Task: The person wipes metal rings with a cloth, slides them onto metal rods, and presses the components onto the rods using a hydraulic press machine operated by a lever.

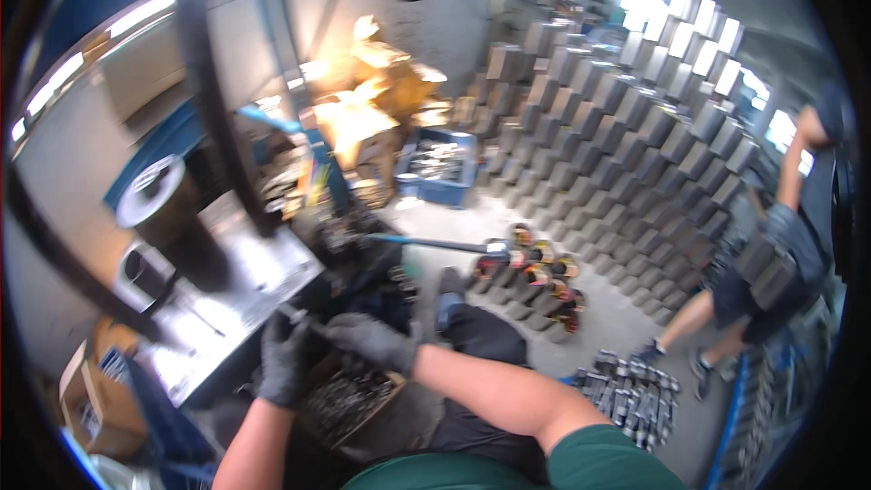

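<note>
My left hand [285, 361], in a dark grey glove, is closed with its fingertips pinching a small bright metal piece [293, 313]; blur hides its exact kind. Close beside it, my right hand [370, 341], gloved alike, points its fingers toward the left one. Those fingers look drawn together, and whatever they may hold cannot be made out. Below both hands stands an open cardboard box [396, 385] with many small dark metal parts [349, 402] in it. Just beyond the left hand is the shiny metal table [245, 299] of a press.
A thick metal cylinder [154, 200] stands on the press table between dark posts [213, 109]. Ahead are a blue crate [435, 192] of metal parts and tall stacks of grey blocks [617, 136]. Copper-wound cores [535, 277] sit on the floor. Another person [771, 254] walks at right.
</note>
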The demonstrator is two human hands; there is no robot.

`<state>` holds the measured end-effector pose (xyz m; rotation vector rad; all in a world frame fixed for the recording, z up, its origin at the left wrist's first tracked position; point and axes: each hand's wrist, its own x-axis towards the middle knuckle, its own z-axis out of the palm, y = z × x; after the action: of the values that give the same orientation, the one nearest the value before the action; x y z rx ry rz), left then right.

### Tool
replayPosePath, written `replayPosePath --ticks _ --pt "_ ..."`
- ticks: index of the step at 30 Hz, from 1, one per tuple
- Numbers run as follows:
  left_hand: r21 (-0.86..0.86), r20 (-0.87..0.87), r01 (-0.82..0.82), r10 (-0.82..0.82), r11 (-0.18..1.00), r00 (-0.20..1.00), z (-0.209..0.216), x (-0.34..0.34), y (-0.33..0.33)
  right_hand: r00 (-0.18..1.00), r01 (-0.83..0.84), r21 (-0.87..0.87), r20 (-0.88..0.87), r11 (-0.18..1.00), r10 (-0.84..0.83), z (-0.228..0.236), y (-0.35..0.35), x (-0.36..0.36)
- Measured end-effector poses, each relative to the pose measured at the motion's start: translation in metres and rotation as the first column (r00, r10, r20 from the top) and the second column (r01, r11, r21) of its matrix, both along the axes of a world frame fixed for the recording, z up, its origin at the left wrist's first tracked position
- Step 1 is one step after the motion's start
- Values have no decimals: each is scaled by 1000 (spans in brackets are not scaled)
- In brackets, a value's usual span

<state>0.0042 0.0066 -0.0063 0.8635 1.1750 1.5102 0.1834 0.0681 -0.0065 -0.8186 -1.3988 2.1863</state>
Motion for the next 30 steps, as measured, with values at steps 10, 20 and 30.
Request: replayPosePath --ticks 10,20,30 --pt "-50 379 -164 171 985 910 -12 -17 -48 955 -255 217 207 942 211 18 -4 25" --pt "-161 285 -174 214 972 934 -42 -53 -60 835 -515 516 484 684 263 20 -15 4" --pt "-206 276 -260 310 944 910 -33 -54 -55 732 -649 542 636 534 244 10 -15 5"
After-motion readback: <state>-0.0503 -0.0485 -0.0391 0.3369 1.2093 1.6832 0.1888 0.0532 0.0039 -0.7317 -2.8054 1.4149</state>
